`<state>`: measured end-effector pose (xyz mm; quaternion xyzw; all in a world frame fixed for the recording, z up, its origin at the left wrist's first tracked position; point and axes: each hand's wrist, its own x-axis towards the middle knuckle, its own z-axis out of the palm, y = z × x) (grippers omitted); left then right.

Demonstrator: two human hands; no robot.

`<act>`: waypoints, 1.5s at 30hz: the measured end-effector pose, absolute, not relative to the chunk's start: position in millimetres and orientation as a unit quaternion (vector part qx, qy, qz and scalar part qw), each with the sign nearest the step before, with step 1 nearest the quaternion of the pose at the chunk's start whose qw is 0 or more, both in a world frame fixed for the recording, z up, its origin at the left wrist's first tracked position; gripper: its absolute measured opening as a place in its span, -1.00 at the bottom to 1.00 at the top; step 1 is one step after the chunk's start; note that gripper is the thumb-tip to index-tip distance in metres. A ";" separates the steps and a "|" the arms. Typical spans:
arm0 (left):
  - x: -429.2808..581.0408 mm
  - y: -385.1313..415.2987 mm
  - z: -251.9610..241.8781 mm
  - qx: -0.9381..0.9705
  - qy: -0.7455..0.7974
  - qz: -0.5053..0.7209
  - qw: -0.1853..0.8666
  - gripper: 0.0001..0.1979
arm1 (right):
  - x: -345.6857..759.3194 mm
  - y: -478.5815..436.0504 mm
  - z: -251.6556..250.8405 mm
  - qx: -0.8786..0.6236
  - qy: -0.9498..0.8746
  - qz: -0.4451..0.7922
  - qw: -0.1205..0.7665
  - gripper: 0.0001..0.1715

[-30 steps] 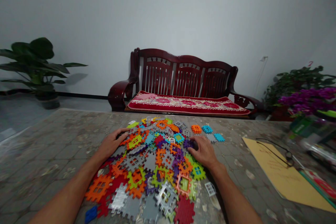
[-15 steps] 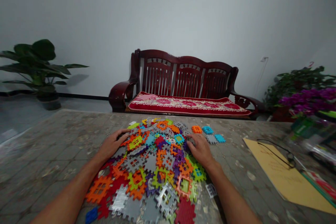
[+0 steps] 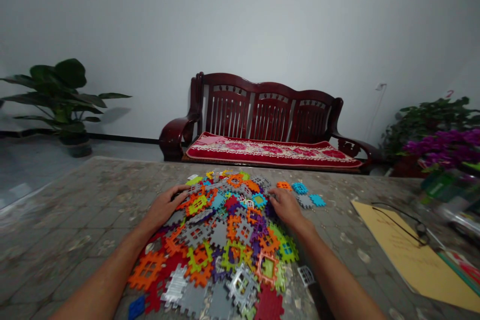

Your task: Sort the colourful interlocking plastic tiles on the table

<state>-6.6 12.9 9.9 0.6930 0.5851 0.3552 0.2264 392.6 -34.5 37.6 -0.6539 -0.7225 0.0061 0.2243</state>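
Note:
A heap of flat, toothed plastic tiles (image 3: pixel 225 240) in orange, grey, green, purple, red and blue covers the stone-patterned table (image 3: pixel 75 220). My left hand (image 3: pixel 165 206) lies flat on the heap's left edge, fingers stretched over an orange and green tile. On the heap's far right side my right hand (image 3: pixel 285 205) rests palm down, its fingertips reaching toward an orange tile (image 3: pixel 284 185). A few loose tiles, blue (image 3: pixel 299 188) and grey (image 3: pixel 305 201), lie just right of that hand.
A yellow envelope (image 3: pixel 408 255) with a black cord on it lies at the table's right. Purple flowers (image 3: pixel 446 142) and clutter stand at the far right. A dark wooden bench (image 3: pixel 262 120) with a red cushion and a potted plant (image 3: pixel 62 95) stand beyond the table.
My right hand has slid away from me along the heap's right side toward the loose tiles. The left hand has stayed where it was. The view has shifted slightly.

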 end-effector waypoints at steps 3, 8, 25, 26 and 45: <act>-5.5 12.5 10.0 0.692 0.586 0.357 0.227 -0.44 | 393.5 -31.9 40.7 -0.655 -0.722 0.011 0.221 -0.67; -4.1 11.0 12.6 0.689 0.588 0.355 0.231 -0.43 | 391.8 -48.1 48.1 -0.661 -0.719 0.053 0.208 -0.67; -7.8 14.3 9.2 0.697 0.589 0.348 0.216 -0.41 | 390.6 -74.5 44.4 -0.662 -0.732 0.009 0.160 -0.45; -7.9 14.2 9.3 0.697 0.590 0.347 0.215 -0.40 | 393.6 -74.4 44.8 -0.657 -0.733 0.003 0.175 -0.44; -9.4 15.1 9.7 0.701 0.594 0.330 0.217 -0.39 | 514.5 -75.5 47.0 -0.689 -0.667 0.074 0.273 -0.36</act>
